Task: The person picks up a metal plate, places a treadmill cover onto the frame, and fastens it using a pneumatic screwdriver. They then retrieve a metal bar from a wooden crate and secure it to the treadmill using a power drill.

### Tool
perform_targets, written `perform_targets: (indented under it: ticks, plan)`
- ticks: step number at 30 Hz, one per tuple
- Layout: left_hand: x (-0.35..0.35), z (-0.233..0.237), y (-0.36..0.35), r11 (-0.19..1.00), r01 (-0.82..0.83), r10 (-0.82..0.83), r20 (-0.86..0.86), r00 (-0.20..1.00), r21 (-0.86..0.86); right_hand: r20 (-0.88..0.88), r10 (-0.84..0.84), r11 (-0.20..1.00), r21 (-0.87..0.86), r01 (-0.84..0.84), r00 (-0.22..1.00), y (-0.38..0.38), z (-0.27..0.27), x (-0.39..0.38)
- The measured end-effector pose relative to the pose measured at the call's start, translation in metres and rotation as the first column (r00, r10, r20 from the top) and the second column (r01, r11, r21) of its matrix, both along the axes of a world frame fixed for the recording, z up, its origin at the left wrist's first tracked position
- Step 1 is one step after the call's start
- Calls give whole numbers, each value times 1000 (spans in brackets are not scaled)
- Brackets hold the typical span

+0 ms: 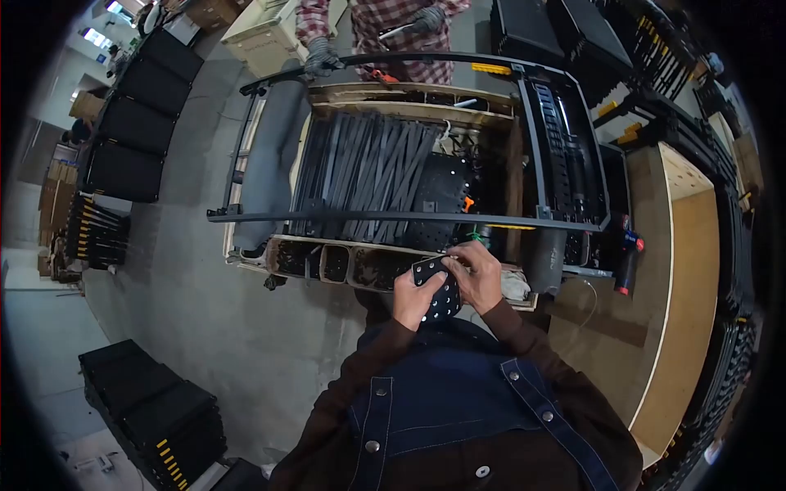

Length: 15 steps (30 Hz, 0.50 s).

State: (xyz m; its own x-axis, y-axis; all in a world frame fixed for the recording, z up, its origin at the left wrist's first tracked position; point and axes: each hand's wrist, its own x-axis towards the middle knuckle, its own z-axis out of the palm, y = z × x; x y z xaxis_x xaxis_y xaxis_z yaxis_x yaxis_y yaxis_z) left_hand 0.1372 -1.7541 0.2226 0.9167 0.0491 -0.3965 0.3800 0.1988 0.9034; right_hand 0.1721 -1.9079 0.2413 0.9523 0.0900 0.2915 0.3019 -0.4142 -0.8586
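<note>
My left hand (413, 299) grips the side of a black plate dotted with white holes or studs (445, 303), thumb on its face. At the plate's upper edge, my right hand (478, 276) has its fingers pinched together; whether a small part is between them is hidden. The plate is close to my body, just in front of the bench's near edge. Beyond my hands lies a similar black dotted sheet (442, 182), beside a pile of black flat strips (368, 168). A dark metal frame (385, 216) spans the bench over them.
Across the bench stands a co-worker in a checked shirt (401, 37) and gloves, one gloved hand on the frame. Small bins (334, 263) line the near edge. A power tool (629, 254) and a wooden box (692, 270) are at right; stacked black panels (151, 401) stand at lower left.
</note>
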Motion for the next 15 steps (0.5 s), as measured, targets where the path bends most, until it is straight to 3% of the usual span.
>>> perform_targets:
  ticks: [1,2,4,7,10,12,13,15]
  plan:
    - [0,2,9,999,1,-2,-27,1000,-41,98,18,998,-56,-13,995,10,-1,2]
    - [2,1,18,980,-53,37,-89,995,-191,194,43,994,-112,-22,980,20,-1,6]
    - [3,-2,44,901,-141,77,-167,983,-411,232,137,981,-169,-98,963,45,0,16]
    - [6,-16,90,853,-240,168,-192,967,-463,189,327,913,-315,-259,926,91,6,38]
    - [15,-11,144,819,-309,195,-270,943,-484,-46,260,966,13,-259,965,150,-5,70]
    - [12,-12,179,856,-275,188,-231,955,-439,-220,244,953,237,-191,945,188,-17,108]
    - [9,-17,194,874,-241,162,-214,963,-421,-209,235,962,190,-196,949,203,-22,127]
    - [5,-12,216,880,-237,151,-230,961,-411,-406,293,947,246,-206,865,224,-36,156]
